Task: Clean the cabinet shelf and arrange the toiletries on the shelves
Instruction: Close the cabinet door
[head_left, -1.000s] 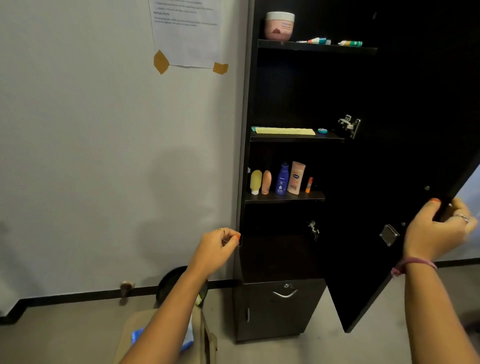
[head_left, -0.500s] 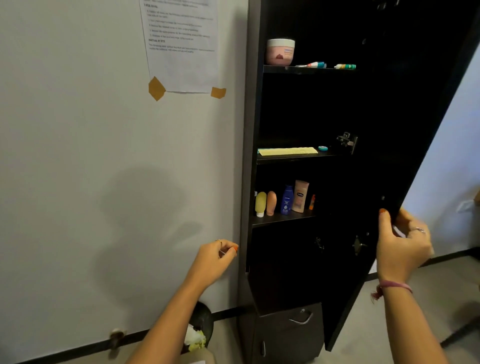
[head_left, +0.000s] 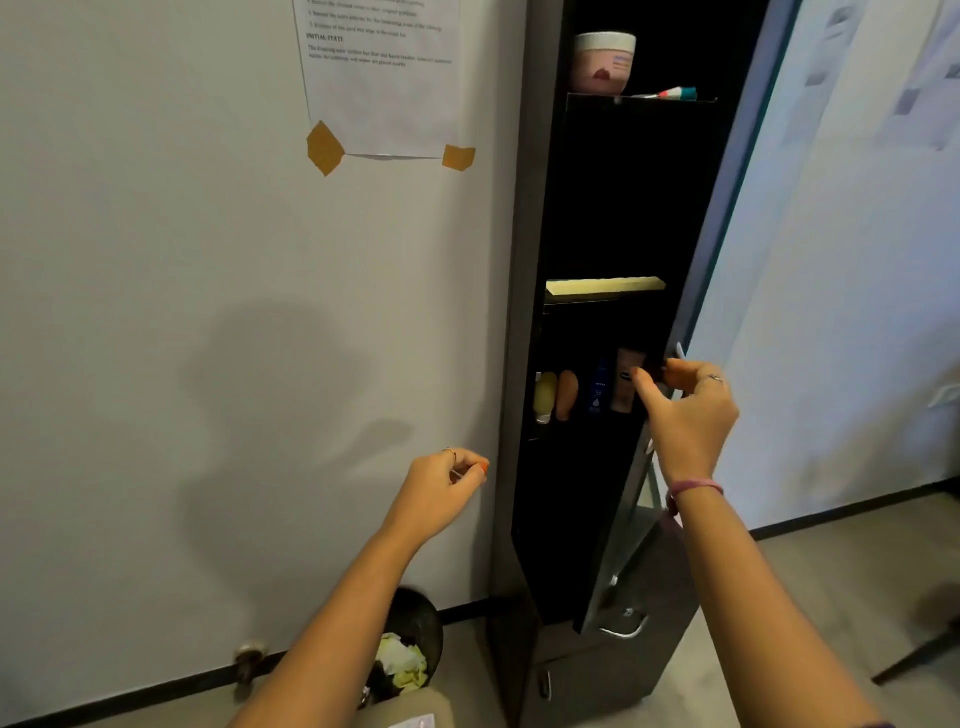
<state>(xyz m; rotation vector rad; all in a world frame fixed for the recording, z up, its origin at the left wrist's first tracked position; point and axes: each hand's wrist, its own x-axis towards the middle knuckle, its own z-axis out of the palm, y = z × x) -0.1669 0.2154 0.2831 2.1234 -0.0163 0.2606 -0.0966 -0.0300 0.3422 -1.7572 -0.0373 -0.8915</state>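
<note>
Right hand grip: right hand (head_left: 685, 415) has thumb and fingers curled round the free edge of the cabinet door (head_left: 727, 218), thumb on the inner face, fingers wrapped over the outer side; a ring shows on one finger and a pink band on the wrist

Left hand grip: left hand (head_left: 441, 491) hangs near the cabinet's left side panel (head_left: 519, 364), fingers loosely curled with thumb tip against forefinger; it looks empty, though a thin glint at the fingertips is too small to identify

Task things: toiletries sit inside the cabinet; a pink cream jar (head_left: 603, 62) and a toothbrush (head_left: 667, 94) on the top shelf, a flat yellow cloth or pad (head_left: 605, 286) on the middle shelf, and a yellow tube (head_left: 544, 396), peach tube (head_left: 567, 395), blue bottle (head_left: 600, 385) and beige tube (head_left: 627, 380) upright in a row on the lower shelf

Risk: the door is nearly shut, and I judge the thumb inside the edge could be pinched against the frame, or the door could knock the beige tube, which stands nearest the opening

Surroundings: a taped paper notice (head_left: 382, 78) on the wall to the left, a waste bin (head_left: 410, 649) with crumpled wipes on the floor, a lower door with a metal handle (head_left: 623, 630)

In the way: only the right hand itself, between door edge and shelf row
</note>
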